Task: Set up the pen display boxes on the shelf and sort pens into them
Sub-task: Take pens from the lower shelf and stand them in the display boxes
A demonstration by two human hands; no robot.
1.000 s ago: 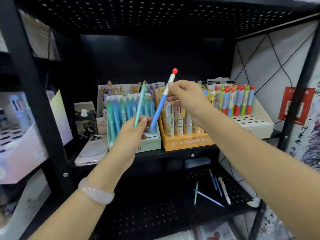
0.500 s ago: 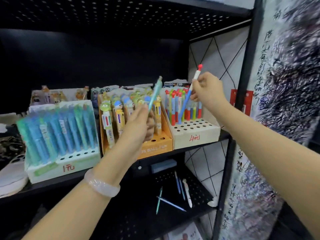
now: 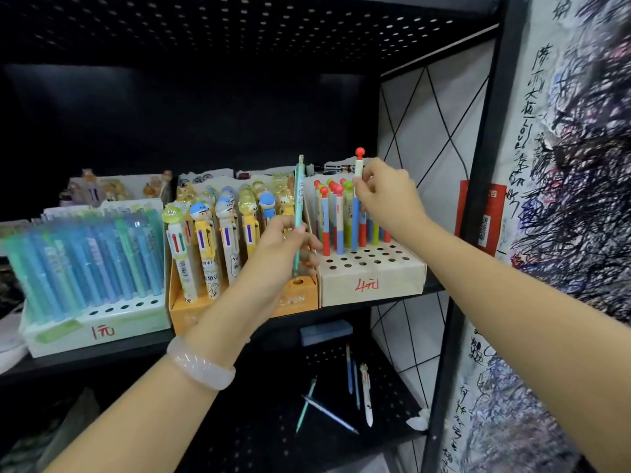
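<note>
Three display boxes stand side by side on the black shelf. My right hand (image 3: 387,196) pinches a blue pen with a red ball top (image 3: 357,206), upright with its tip down in the beige holed box (image 3: 372,281) among other ball-topped pens. My left hand (image 3: 283,249) holds a mint green pen (image 3: 299,206) upright in front of the orange box (image 3: 293,298) of cartoon-topped pens. At the left, the white-green box (image 3: 102,331) is packed with blue and green pens.
Several loose pens (image 3: 355,387) lie on the perforated lower shelf (image 3: 239,421). A black upright post (image 3: 478,199) bounds the shelf on the right, with an ink-scribbled wall beyond it. A phone edge (image 3: 8,339) shows at far left.
The view has swung right and closer. My right hand carried the blue pen from over the orange box to the beige box and lowered it there. My left hand followed with the green pen.
</note>
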